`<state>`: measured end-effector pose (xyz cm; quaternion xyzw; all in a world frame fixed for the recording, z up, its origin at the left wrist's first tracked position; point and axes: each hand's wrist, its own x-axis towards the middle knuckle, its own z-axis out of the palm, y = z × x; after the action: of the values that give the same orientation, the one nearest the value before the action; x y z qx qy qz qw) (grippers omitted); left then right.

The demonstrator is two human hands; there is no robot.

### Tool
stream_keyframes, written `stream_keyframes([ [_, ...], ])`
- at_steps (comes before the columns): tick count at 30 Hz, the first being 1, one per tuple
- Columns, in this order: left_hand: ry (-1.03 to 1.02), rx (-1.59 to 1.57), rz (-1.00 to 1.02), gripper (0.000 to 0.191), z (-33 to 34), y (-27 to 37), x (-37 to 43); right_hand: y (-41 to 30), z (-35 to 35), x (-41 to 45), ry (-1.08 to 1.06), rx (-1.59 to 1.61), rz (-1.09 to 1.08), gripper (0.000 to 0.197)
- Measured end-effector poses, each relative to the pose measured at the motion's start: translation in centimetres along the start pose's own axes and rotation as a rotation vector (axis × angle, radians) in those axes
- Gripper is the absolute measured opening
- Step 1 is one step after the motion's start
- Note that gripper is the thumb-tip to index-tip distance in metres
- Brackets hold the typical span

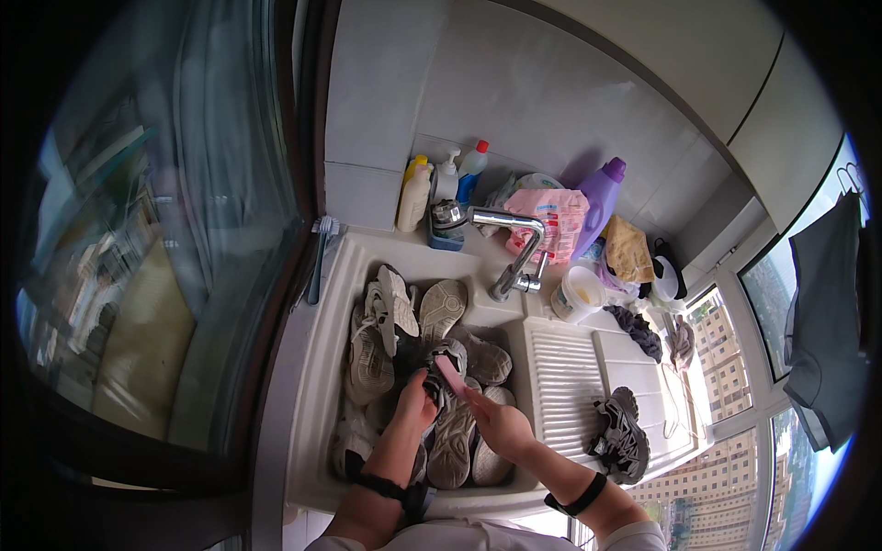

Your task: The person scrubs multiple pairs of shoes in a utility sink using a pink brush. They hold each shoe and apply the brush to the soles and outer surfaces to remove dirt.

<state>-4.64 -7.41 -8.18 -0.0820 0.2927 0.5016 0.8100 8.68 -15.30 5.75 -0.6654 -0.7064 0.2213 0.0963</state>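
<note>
My left hand [418, 399] grips a dark and grey shoe [434, 386] low over the sink basin [520, 372]. In my right hand [503, 425] is a pink brush [451, 377], its head against that shoe; the bristles are hidden. Several worn shoes fill the basin around my hands: a white laced shoe [397, 299] stands at the upper left, one sole [443, 308] faces up at the back, and a greyish shoe [486, 356] lies to the right. Another sole [451, 451] shows below my hands. My fingers partly hide the held shoe.
A chrome faucet [510, 275] rises behind the basin. Bottles, a pink bag [549, 224], a purple jug [598, 200] and a white tub [579, 295] line the back ledge. A black and grey shoe [620, 435] lies on the ribbed washboard [565, 375] side. A brush [319, 262] rests at the left edge.
</note>
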Motion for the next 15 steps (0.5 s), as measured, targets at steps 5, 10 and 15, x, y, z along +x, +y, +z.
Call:
stream_keyframes([
  [5, 0.021, 0.069, 0.057, 0.036, 0.6, -1.5, -0.4, 0.6, 4.7, 3.5, -0.024, -0.162, 0.057, 0.033],
  [10, -0.030, 0.102, 0.019, 0.041, -0.3, -0.7, 0.2, 2.2, 6.3, 6.8, 0.085, 0.020, 0.037, 0.035],
  [15, -0.228, 0.209, -0.097, 0.068, 3.4, 0.1, -3.6, 0.7, 3.9, 3.6, 0.206, 0.354, 0.034, 0.051],
])
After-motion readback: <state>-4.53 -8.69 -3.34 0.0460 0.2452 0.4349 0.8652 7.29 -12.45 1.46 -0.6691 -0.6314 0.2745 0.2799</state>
